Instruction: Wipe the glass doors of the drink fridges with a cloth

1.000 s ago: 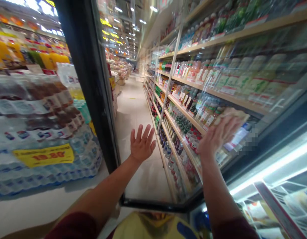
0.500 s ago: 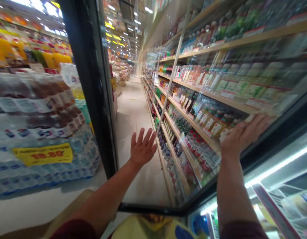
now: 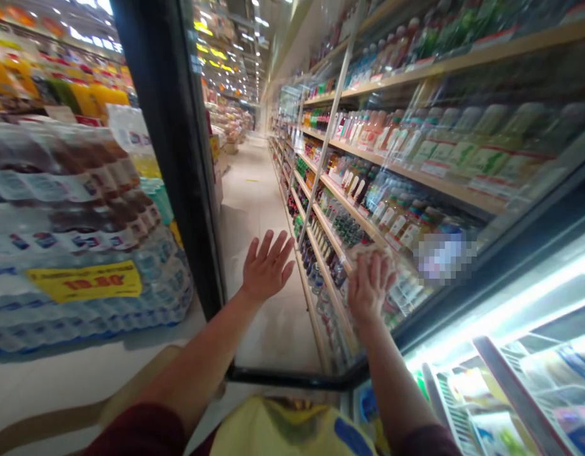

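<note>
My left hand (image 3: 266,266) rests with fingers spread on the glass door (image 3: 254,323) of an open upright cooler and holds nothing. To its right, my right hand (image 3: 370,288) presses a pale cloth (image 3: 385,252) against the same pane, fingers bent over it. Most of the cloth is hidden under that hand. The door's black frame (image 3: 171,152) runs up on the left and slants away on the right. Bottled drinks (image 3: 487,149) on shelves show through or in the glass.
Beyond the door, stacked bottle packs (image 3: 69,209) with a yellow price sign (image 3: 86,282) stand at the left. Lit cooler racks (image 3: 506,373) with packaged goods are at lower right. A yellow apron (image 3: 292,430) shows at the bottom. An aisle floor (image 3: 247,190) runs ahead.
My right hand has moved left and slightly down across the glass with the cloth, closer to my left hand. My left hand stays spread at nearly the same place. The view has shifted slightly.
</note>
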`<state>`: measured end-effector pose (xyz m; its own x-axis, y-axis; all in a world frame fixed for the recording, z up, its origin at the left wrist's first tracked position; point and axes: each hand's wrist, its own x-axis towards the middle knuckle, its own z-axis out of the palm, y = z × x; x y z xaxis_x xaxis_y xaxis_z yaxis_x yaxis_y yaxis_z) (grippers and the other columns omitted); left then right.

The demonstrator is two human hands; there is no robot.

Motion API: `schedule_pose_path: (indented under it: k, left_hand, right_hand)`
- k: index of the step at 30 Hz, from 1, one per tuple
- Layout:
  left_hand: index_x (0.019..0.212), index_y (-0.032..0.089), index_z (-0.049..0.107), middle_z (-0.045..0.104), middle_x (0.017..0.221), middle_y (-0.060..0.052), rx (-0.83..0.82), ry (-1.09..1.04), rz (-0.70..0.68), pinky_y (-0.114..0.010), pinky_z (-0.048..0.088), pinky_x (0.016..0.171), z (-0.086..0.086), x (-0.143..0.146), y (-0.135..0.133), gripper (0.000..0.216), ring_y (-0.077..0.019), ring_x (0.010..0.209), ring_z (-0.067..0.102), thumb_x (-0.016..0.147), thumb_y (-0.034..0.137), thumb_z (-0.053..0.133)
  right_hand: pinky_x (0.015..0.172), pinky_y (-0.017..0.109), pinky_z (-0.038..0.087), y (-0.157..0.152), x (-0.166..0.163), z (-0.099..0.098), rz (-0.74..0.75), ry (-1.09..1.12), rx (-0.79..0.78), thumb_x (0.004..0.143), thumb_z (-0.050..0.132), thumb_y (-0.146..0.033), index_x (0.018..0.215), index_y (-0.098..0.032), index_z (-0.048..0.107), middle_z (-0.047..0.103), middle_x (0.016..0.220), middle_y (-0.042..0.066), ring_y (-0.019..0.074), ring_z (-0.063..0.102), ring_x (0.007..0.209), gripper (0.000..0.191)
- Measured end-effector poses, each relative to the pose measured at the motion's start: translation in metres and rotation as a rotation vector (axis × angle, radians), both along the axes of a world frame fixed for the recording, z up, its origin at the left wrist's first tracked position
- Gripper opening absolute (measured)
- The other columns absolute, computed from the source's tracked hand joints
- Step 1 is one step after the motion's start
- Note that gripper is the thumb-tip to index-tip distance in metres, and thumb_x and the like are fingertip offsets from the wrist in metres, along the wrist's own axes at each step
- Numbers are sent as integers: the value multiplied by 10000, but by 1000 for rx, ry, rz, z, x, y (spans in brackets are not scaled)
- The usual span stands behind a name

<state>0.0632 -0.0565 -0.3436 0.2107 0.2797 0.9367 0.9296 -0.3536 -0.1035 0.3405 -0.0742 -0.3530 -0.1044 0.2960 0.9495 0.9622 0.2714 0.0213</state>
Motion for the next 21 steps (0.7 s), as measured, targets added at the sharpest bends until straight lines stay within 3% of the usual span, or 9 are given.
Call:
schedule_pose_path:
  k: [3, 5, 7, 10, 13, 14, 16, 18, 21]
  left_hand:
    - [1437, 252, 556, 554, 1470, -73, 0, -7, 26, -402, 53, 1283, -20, -9, 0, 484, -233, 1534, 228, 986, 415, 494]
    - [1450, 253, 540, 553, 1471, -71, 27, -18, 31, -425, 45, 1284, -32, -12, 0, 495, -240, 1542, 201, 984, 415, 500]
    - [1479, 250, 503, 536, 1487, -77, 50, -18, 30, -450, 34, 1282, -38, -13, 1, 530, -248, 1549, 177, 978, 422, 513]
    - [1486, 233, 492, 499, 1517, -100, 4, -41, 13, -489, 25, 1277, -38, -15, 4, 553, -264, 1554, 155, 979, 452, 507]
    - [1474, 219, 505, 443, 1555, -124, -86, -82, 6, -543, 36, 1269, -40, -17, 7, 556, -293, 1553, 158, 989, 490, 478]
    - [1477, 213, 500, 416, 1572, -131, -99, -92, 11, -559, 39, 1266, -44, -18, 6, 560, -301, 1555, 146, 994, 495, 470]
    - [1490, 197, 479, 370, 1596, -145, -92, -105, 25, -572, 42, 1264, -57, -19, 3, 569, -302, 1561, 94, 1004, 493, 457]
    - [1502, 184, 457, 356, 1601, -159, -61, -104, 37, -572, 51, 1264, -74, -19, -3, 577, -292, 1565, 36, 1010, 485, 451]
    - [1519, 187, 427, 392, 1579, -172, 1, -81, 55, -574, 55, 1263, -96, -19, -9, 589, -276, 1565, -4, 1005, 472, 458]
  right_hand:
    - [1206, 647, 238, 9, 49, 24, -86, 260, 172, 1028, 408, -297, 1562, -114, 362, 358, 1586, 236, 382, 255, 1521, 567]
    - [1219, 615, 241, 9, 58, 19, -105, 322, 262, 1035, 373, -255, 1600, -115, 262, 279, 1622, 238, 368, 228, 1533, 591]
    - [1216, 647, 210, 4, 39, -4, -98, 312, 231, 1032, 366, -212, 1618, -135, 191, 224, 1644, 232, 370, 157, 1552, 617]
    - [1228, 659, 126, -11, -17, -54, 0, 122, -24, 1018, 429, -223, 1616, -177, 217, 270, 1641, 190, 350, 48, 1570, 637]
    - [1291, 464, 41, -19, -43, -82, 194, -228, -191, 989, 527, -283, 1514, -369, 443, 525, 1513, 10, 222, 284, 1518, 539]
    - [1293, 423, 40, -18, -37, -83, 203, -250, -180, 984, 534, -294, 1482, -409, 478, 560, 1478, -25, 197, 341, 1488, 514]
    - [1287, 468, 65, -13, -4, -75, 137, -154, -103, 994, 501, -304, 1516, -376, 440, 513, 1521, 8, 231, 328, 1496, 530]
    - [1239, 628, 107, -6, 41, -64, 43, 13, -36, 1018, 424, -294, 1604, -227, 275, 328, 1625, 141, 338, 176, 1549, 609]
    - [1185, 704, 200, -1, 83, -59, -74, 288, 89, 1031, 337, -244, 1628, -137, 120, 138, 1667, 224, 381, 94, 1560, 644]
